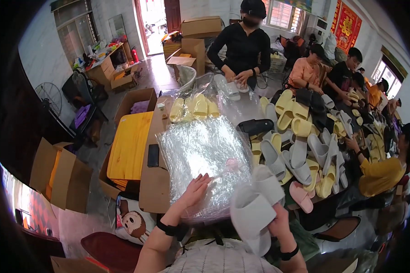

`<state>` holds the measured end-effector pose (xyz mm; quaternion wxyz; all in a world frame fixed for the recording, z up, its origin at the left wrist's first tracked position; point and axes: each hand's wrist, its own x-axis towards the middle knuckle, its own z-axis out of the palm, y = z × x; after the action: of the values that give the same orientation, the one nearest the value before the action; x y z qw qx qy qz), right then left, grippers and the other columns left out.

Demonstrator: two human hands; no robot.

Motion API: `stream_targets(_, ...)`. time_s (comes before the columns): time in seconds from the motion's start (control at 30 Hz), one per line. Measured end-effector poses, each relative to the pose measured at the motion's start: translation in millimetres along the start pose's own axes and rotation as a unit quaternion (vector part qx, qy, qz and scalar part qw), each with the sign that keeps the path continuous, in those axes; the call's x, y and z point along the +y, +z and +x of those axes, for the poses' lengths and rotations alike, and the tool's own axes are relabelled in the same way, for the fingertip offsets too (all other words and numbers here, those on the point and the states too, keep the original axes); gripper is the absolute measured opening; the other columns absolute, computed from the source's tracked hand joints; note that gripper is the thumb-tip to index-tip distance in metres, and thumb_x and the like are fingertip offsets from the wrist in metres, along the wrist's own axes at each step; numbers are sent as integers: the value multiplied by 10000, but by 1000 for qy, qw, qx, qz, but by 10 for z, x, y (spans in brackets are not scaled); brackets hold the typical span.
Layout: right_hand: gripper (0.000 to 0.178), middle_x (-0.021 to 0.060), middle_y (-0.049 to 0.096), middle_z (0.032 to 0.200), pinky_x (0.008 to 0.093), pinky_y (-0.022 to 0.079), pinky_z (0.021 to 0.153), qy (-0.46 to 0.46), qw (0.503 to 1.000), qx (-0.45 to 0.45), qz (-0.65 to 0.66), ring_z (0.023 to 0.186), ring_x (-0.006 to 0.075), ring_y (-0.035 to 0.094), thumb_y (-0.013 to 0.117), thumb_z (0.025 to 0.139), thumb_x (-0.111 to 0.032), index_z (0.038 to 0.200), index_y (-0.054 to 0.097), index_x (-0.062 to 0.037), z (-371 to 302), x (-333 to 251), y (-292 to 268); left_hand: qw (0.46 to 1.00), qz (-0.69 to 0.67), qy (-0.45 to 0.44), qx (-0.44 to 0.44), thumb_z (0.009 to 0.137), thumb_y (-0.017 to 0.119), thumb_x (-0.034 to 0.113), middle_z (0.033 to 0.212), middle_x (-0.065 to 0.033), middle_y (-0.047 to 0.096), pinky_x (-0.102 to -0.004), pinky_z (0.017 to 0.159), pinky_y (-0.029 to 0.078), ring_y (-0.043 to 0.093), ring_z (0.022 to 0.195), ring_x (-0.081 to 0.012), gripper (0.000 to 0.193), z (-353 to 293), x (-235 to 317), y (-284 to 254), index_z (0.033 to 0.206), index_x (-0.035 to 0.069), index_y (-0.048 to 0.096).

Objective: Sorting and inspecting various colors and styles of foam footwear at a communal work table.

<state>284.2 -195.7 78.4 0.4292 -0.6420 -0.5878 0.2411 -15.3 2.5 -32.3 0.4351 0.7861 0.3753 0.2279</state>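
My left hand (195,191) lies on a stack of clear, shiny plastic bags (200,143), its fingers stretched out and holding nothing. At the near right corner of the stack, my right hand (279,221) is closed on a pair of light grey slippers (252,213). One slipper of the pair overlaps the other, and the thumb and fingers are partly hidden by them. Beyond the stack sit yellow slippers (198,105) under clear plastic. To the right spreads a heap of grey and yellow slippers (300,152), with a pink slipper (300,196) at its near edge.
Across the table a person in black (243,41) handles grey slippers. Several other people sit along the right side of the heap. At left, a carton (151,182) bears a dark phone (153,155), beside a box of yellow-orange sheets (130,145). A black slipper (256,126) lies by the bags.
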Motion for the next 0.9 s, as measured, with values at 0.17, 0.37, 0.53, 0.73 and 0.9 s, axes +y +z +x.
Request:
stream_targets(0.17,454,184,663,1109,393,542,824,-22,993,-110,-39,990,401,651,712,745,-61,1191,625,-52,50,-90,305,990,-128,-51,-16,982,547,240,1571,-157,367,-447,1205,209,206,1503,-359,459,23,62,-50,1434,163,527)
stream_targets(0.37,372,185,673,1026,399,538,813,-15,996,-81,-18,959,415,649,677,769,-53,1139,641,-38,163,-193,386,997,-60,-26,-31,959,590,244,1575,-156,360,-454,1207,210,191,1506,-362,469,-28,39,-82,1414,137,546)
stream_targets(0.53,401,198,659,1098,397,536,836,-48,988,-146,18,1004,413,640,678,796,-75,1193,628,-42,191,-161,501,994,-97,-39,-39,962,603,247,1593,-139,333,-447,1214,184,146,1518,-335,506,29,-121,-3,1444,124,509)
stream_targets(0.73,376,203,649,1048,426,531,824,-75,972,-215,62,979,419,632,676,805,-96,1173,620,-38,219,-190,654,979,-183,-89,-23,983,586,208,1536,-139,428,-413,1191,240,219,1502,-287,417,67,69,-41,1383,89,575)
stream_targets(0.9,298,218,643,946,446,519,754,38,976,-151,-152,896,438,628,672,784,-108,1067,620,-28,76,57,491,970,-219,-94,45,991,578,213,1458,-148,524,-382,1144,329,344,1452,-275,326,54,2,-1,1269,67,668)
